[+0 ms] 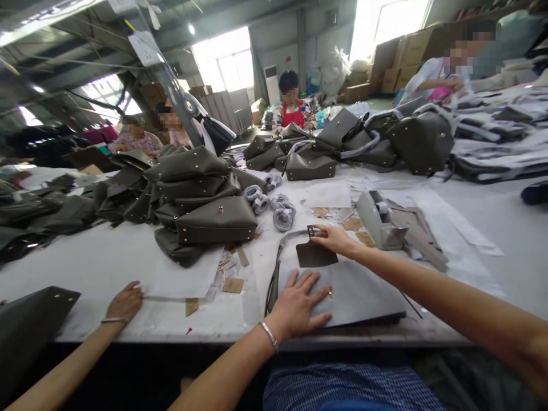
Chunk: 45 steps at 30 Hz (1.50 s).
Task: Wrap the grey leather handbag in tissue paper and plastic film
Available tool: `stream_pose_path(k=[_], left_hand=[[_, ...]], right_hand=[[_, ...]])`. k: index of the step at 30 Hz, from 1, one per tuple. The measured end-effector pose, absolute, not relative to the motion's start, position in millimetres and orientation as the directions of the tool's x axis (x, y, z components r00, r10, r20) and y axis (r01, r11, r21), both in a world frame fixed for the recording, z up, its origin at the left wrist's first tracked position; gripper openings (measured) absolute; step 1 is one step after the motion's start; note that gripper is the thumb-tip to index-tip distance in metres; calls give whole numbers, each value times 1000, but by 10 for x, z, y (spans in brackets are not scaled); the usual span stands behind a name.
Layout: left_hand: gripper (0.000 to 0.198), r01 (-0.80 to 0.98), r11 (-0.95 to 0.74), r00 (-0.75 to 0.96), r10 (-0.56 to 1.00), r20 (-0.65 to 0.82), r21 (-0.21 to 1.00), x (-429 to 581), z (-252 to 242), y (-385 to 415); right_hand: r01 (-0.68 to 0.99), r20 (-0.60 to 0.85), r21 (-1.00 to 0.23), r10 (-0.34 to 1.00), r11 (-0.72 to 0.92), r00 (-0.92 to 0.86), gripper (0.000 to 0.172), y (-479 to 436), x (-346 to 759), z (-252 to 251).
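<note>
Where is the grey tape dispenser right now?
In the head view, the tape dispenser sits on the table right of centre, just right of the right hand.

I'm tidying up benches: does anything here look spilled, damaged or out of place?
Loose brown scraps and white slips lie scattered on the table between the stacked handbags and the pale sheet under the left hand, with more brown scraps near the tape dispenser. They look like stray litter, though perhaps normal here.

1 silver bangle rings the left wrist; blue checked cloth, perhaps an apron, covers the lap.
</note>
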<state>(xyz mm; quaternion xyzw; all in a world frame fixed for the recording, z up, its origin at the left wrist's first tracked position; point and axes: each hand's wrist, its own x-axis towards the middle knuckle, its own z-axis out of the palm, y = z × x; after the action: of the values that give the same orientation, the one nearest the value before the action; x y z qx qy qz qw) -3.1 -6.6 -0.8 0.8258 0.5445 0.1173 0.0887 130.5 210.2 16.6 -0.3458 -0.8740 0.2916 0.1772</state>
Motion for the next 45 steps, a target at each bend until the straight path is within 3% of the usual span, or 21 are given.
stream_pose_path(k=[3,5,8,12,25,27,30,34,38,45], left_hand=[[60,877,-397,381,918,113,270,-35,-12,-64],[60,876,-400,381,916,124,268,-41,-23,-59],[60,873,-404,381,915,134,272,-50,-47,-51],[58,865,-417,380,907,179,278,-51,-86,-67],[61,887,-427,325,848,419,175,-32,-274,-216],[53,864,-492,395,791,467,103,-12,-270,-254],[37,758,-651,577,699,423,41,68,-242,-314],[37,754,-616,531,776,340,228,208,-192,-381],[45,752,-529,450,848,280,394,288,-134,-414],[46,718,-522,411,852,324,461,311,-82,-415]], right_hand=[[390,160,-690,655,609,-739,30,1904,1466,208],[256,229,-702,550,665,-803,26,1731,1680,219],[74,269,-678,341,731,-901,34,1520,2004,145],[12,222,-631,196,776,-955,45,1401,2232,-58],[29,212,-436,134,899,-968,55,1255,2235,-206],[43,192,-409,132,912,-972,52,1255,2228,-219],[44,178,-383,120,923,-977,47,1259,2216,-232],[30,187,-352,102,936,-977,43,1259,2191,-174],[-1,228,-330,79,944,-970,27,1252,2117,6],[-116,158,-178,-88,977,-983,16,1296,1949,174]])
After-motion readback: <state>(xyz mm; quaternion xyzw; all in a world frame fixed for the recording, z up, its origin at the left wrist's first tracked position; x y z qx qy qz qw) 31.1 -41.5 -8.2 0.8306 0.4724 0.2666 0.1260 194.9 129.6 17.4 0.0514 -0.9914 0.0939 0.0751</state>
